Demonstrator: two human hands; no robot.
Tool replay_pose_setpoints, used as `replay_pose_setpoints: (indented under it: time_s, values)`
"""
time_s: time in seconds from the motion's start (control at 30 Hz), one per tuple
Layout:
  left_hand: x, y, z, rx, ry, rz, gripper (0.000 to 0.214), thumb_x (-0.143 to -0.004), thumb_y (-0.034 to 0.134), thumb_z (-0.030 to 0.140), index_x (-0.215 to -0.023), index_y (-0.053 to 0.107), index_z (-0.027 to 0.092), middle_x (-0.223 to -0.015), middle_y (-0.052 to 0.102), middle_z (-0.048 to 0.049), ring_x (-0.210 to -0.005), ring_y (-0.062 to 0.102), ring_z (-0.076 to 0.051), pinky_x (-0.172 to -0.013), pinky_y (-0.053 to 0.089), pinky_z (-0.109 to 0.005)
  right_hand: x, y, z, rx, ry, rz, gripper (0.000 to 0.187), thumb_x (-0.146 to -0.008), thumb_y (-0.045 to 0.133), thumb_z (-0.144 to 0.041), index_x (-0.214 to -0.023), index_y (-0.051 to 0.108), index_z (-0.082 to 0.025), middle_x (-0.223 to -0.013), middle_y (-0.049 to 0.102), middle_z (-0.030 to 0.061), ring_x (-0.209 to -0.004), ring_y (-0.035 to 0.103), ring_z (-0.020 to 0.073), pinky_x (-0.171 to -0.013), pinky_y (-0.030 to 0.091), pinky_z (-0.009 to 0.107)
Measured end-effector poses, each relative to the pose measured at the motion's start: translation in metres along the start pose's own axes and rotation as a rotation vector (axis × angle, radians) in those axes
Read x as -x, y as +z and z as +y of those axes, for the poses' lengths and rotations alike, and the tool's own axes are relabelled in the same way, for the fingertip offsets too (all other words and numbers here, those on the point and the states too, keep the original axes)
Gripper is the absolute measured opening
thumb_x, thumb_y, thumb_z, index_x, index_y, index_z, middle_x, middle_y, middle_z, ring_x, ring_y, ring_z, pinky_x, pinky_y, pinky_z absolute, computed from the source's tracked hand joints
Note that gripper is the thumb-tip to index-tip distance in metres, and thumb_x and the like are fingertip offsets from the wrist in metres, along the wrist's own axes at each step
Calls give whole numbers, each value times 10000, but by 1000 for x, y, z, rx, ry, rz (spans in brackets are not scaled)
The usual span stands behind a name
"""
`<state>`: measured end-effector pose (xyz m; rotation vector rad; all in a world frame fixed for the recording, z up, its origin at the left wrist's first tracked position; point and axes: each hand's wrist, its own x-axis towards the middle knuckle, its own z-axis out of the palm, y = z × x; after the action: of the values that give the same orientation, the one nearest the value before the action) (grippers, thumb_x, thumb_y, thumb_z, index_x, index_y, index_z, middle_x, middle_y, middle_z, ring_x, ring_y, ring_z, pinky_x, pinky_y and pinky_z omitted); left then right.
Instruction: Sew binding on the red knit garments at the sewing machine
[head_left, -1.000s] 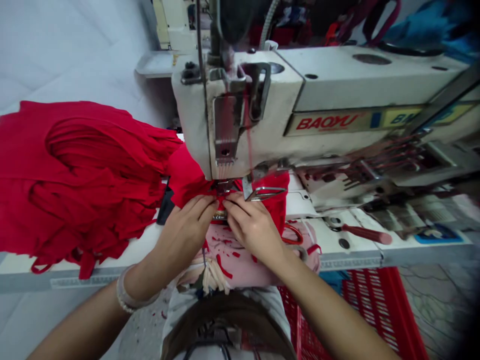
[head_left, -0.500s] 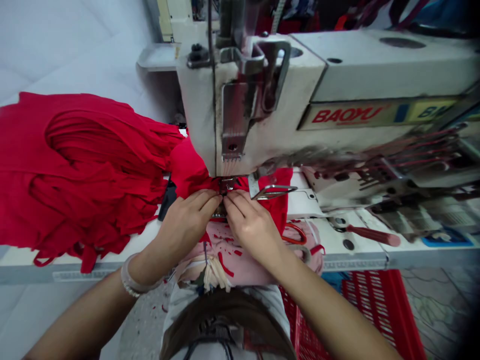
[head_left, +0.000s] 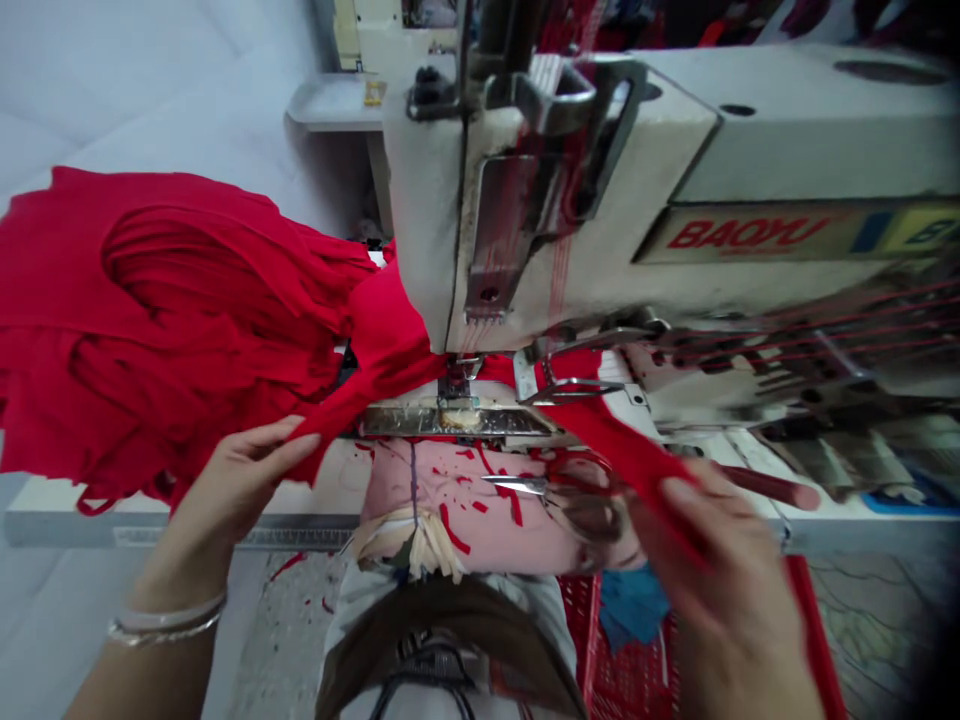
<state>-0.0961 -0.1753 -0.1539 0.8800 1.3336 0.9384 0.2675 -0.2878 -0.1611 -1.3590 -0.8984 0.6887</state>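
Note:
A long red knit fabric strip [head_left: 375, 375] runs from a large heap of red fabric [head_left: 150, 320] under the presser foot [head_left: 456, 378] of a white BAOYU sewing machine [head_left: 570, 240]. My left hand [head_left: 240, 480] pinches the strip left of the needle area. My right hand [head_left: 712, 560], blurred by motion, grips the strip's other stretch [head_left: 622, 450] to the right. The strip pulls taut between my two hands. Steel scissors [head_left: 570, 500] lie below that stretch, on a pink cloth [head_left: 405, 480].
A red-handled screwdriver [head_left: 765, 487] lies on the white machine table [head_left: 180, 525] to the right. A red plastic crate [head_left: 630, 670] holding blue cloth [head_left: 630, 605] stands on the floor below. Red threads run across the machine's front.
My hands have parted from the needle area, the left moving left and the right moving right. The red strip now stretches between them. The view has shifted, moving the machine rightward.

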Motion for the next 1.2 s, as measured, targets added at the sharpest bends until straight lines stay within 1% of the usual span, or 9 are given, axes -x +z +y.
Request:
replay_pose_setpoints:
  time_s: [0.1, 0.13, 0.23, 0.3, 0.43, 0.57, 0.67, 0.8, 1.2]
  values:
    - [-5, 3, 18, 365, 239, 28, 322, -579, 920, 384, -819, 724, 297, -868, 743, 106, -786, 676, -95, -547, 522, -122, -7, 26, -24, 83, -361, 209, 132, -788, 725, -239, -857, 613, -244, -881, 638, 17, -834, 629, 200, -769, 563, 404]
    - [-7, 13, 24, 438, 328, -28, 268, -658, 872, 427, -855, 718, 331, -879, 733, 137, -844, 670, -72, -541, 492, -86, -8, 43, -28, 254, -496, 148, 158, -813, 702, -199, -949, 638, -248, -969, 656, 41, -908, 629, 214, -802, 552, 410]
    - [-6, 56, 39, 445, 549, -217, 181, -862, 668, 520, -961, 696, 371, -919, 702, 138, -970, 639, -45, -572, 457, -66, -10, 95, -22, 643, -1026, -375, 218, -929, 521, -123, -1074, 666, -197, -1041, 695, 79, -991, 613, 205, -850, 526, 378]
    - [-3, 85, 43, 321, 608, -314, 195, -866, 671, 493, -945, 701, 317, -888, 693, 78, -874, 655, -78, -584, 490, -126, -13, 110, -10, 800, -1202, -486, 245, -943, 477, -100, -1096, 668, -112, -1092, 694, 119, -1017, 585, 219, -848, 507, 377]
    - [-4, 109, 34, -309, 901, -393, 95, -864, 693, 265, -935, 717, 207, -892, 709, -20, -809, 663, -122, -730, 541, -235, -25, 83, 1, 1110, -1113, -442, 362, -939, 575, -264, -1271, 614, -127, -1198, 646, 161, -1067, 535, 287, -842, 460, 446]
    - [-5, 104, 16, -1101, 1341, -210, 180, -948, 541, 194, -1008, 707, 156, -1015, 691, -86, -920, 625, -176, -814, 517, -289, -31, 57, -5, 1241, -1113, -380, 357, -922, 590, -227, -1275, 622, -186, -1161, 633, 176, -1018, 539, 291, -794, 455, 435]
    - [5, 104, 9, -1402, 1412, -136, 212, -936, 528, 132, -1093, 667, 101, -1069, 660, -116, -944, 594, -216, -812, 514, -322, -28, 60, -4, 1112, -1194, -445, 280, -931, 507, -98, -1172, 649, -90, -1184, 641, 186, -1088, 543, 271, -884, 483, 431]
    - [17, 106, 9, -1520, 1376, -140, 322, -905, 528, 70, -1217, 607, 56, -1111, 633, -148, -948, 579, -246, -793, 515, -353, -22, 68, 2, 989, -1211, -468, 249, -940, 481, -71, -1124, 648, -54, -1199, 653, 192, -1179, 536, 272, -960, 497, 435]
    - [11, 102, 2, -1412, 1384, -152, 327, -962, 438, 106, -1245, 601, 85, -1201, 618, -132, -1017, 568, -245, -824, 495, -371, -20, 70, 8, 972, -1138, -430, 231, -901, 565, -67, -1119, 638, -39, -1200, 666, 167, -1062, 577, 268, -899, 503, 423]
